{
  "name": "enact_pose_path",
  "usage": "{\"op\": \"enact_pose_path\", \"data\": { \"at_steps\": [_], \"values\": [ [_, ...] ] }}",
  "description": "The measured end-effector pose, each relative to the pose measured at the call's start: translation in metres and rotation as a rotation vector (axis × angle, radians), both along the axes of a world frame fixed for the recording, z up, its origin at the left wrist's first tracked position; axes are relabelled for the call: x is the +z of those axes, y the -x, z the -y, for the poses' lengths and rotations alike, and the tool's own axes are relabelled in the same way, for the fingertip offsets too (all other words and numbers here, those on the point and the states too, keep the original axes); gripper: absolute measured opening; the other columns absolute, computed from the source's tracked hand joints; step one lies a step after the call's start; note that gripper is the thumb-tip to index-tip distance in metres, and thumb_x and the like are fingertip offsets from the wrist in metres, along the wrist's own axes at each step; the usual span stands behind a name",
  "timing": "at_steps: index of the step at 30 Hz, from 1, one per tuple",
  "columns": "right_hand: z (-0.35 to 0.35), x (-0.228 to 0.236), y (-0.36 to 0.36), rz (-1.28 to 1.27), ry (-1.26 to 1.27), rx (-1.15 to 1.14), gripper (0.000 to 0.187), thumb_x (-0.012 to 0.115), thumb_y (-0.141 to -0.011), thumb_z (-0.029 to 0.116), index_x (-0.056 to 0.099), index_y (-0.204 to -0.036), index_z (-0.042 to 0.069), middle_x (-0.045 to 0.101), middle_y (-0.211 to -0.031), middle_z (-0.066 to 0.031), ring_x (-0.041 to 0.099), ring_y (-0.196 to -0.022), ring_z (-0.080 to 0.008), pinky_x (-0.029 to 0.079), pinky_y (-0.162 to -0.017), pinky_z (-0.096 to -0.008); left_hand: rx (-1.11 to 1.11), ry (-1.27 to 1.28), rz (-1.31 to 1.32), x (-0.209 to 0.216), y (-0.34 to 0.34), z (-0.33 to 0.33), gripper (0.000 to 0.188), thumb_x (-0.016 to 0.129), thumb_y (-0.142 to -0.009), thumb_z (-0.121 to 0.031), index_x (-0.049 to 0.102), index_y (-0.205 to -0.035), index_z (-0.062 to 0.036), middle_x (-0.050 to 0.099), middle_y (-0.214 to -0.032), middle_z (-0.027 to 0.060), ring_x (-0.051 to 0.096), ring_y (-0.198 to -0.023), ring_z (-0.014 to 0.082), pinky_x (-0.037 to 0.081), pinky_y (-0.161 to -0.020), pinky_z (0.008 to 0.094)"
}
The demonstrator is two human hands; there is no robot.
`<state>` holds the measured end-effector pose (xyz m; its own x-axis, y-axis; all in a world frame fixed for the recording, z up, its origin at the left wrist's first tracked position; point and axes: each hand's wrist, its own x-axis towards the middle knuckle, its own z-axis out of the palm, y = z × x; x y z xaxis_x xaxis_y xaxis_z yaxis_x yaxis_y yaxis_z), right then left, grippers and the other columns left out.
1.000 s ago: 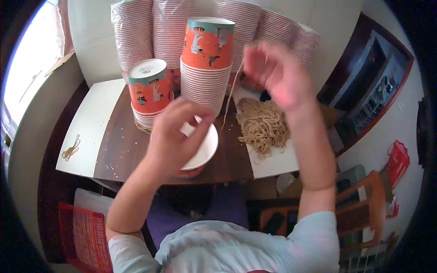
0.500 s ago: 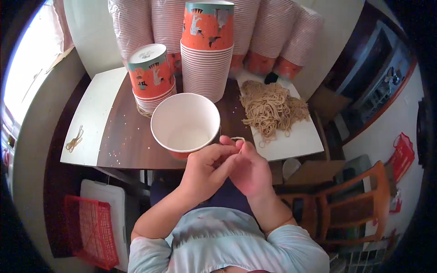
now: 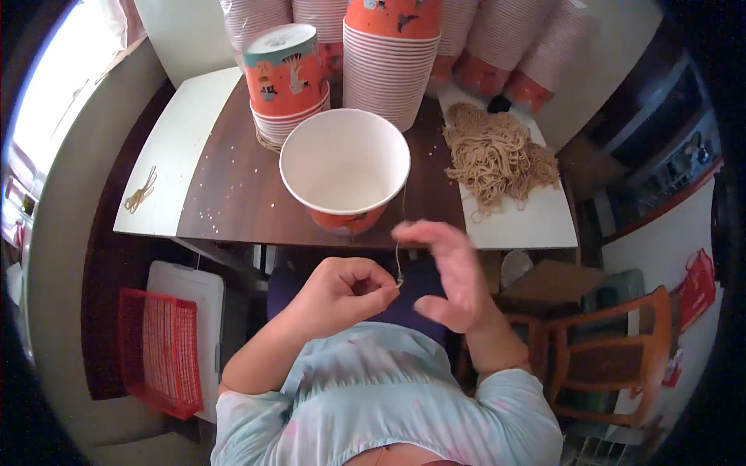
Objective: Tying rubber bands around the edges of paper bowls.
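Moved apart after being close together, the left hand [image 3: 340,293] pinches a string [image 3: 398,260] while the right hand [image 3: 456,279] spreads wide, empty, near the cup [image 3: 346,147].

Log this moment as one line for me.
Left hand: pinching thin cord | Right hand: open, thumb apart from fingers | Cup: mouth up on table | Tan cord pile: table's right side
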<state>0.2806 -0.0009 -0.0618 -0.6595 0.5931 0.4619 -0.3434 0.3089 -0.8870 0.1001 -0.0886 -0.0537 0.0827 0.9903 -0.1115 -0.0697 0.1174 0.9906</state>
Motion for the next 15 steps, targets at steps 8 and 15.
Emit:
{"op": "enact_pose_path", "data": {
  "at_steps": [8, 15],
  "values": [
    [0.001, 0.001, 0.016, 0.368, -0.164, 0.011, 0.022, 0.071, -0.075, -0.003, 0.066, -0.095, 0.003, 0.058, -0.079, -0.0016, 0.047, -0.058, -0.0055, 0.038, -0.051, -0.0211, 0.058, 0.02, -0.117, -0.007, 0.012, 0.01, 0.01, 0.064, -0.083, -0.008, 0.065, -0.082, 0.002, 0.059, -0.069, -0.0019, 0.049, -0.063, 0.0016, 0.04, -0.053, 0.0196],
    [-0.001, -0.006, 0.02, 0.304, -0.465, -0.08, 0.018, 0.071, -0.071, -0.005, 0.065, -0.087, 0.002, 0.059, -0.08, -0.0074, 0.057, -0.067, -0.0176, 0.046, -0.056, -0.0282, 0.103, 0.013, -0.037, -0.022, 0.016, 0.012, 0.013, 0.067, -0.084, -0.011, 0.064, -0.083, 0.0014, 0.058, -0.068, -0.0031, 0.048, -0.062, 0.0013, 0.039, -0.052, 0.0194]
  ]
}}
